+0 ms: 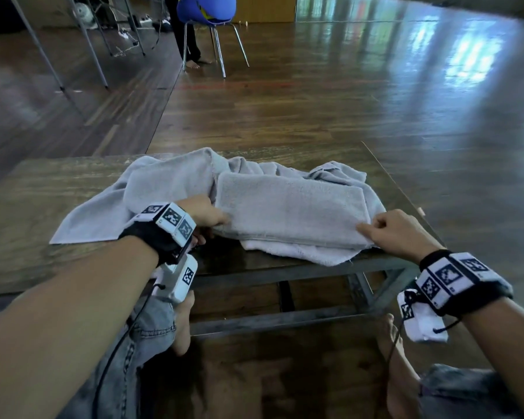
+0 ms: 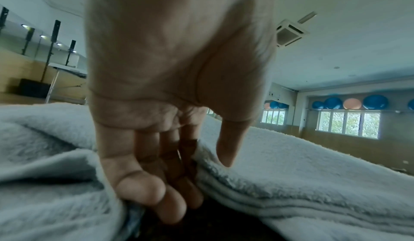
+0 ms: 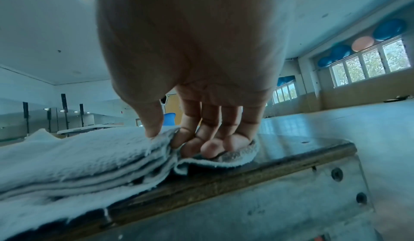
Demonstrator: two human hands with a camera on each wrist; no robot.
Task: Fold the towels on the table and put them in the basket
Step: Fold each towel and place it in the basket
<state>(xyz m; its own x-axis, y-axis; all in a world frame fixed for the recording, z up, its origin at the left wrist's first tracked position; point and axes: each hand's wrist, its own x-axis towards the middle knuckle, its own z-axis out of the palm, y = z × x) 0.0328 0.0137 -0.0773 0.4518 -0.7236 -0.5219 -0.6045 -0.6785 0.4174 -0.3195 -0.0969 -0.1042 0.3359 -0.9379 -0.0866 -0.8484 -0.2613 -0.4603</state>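
Note:
A folded grey towel (image 1: 291, 207) lies on the low wooden table (image 1: 43, 192), on top of loose grey towels (image 1: 103, 219). My left hand (image 1: 221, 222) holds its left end. In the left wrist view that hand (image 2: 201, 183) has its thumb (image 2: 226, 149) over the folded layers (image 2: 302, 183) and its fingers (image 2: 156, 191) curled down at their edge. My right hand (image 1: 369, 229) pinches the near right corner. In the right wrist view the right hand (image 3: 170, 140) has its thumb on top of the folded towel (image 3: 78, 156) and its fingers tucked beneath. No basket is in view.
More crumpled towel (image 1: 254, 167) lies behind the folded one. The table's right edge (image 3: 246, 170) and metal frame (image 1: 285, 273) are close to my right hand. My knees and bare feet are under the table. A blue chair (image 1: 208, 13) and a standing person's legs (image 1: 191, 40) are far behind.

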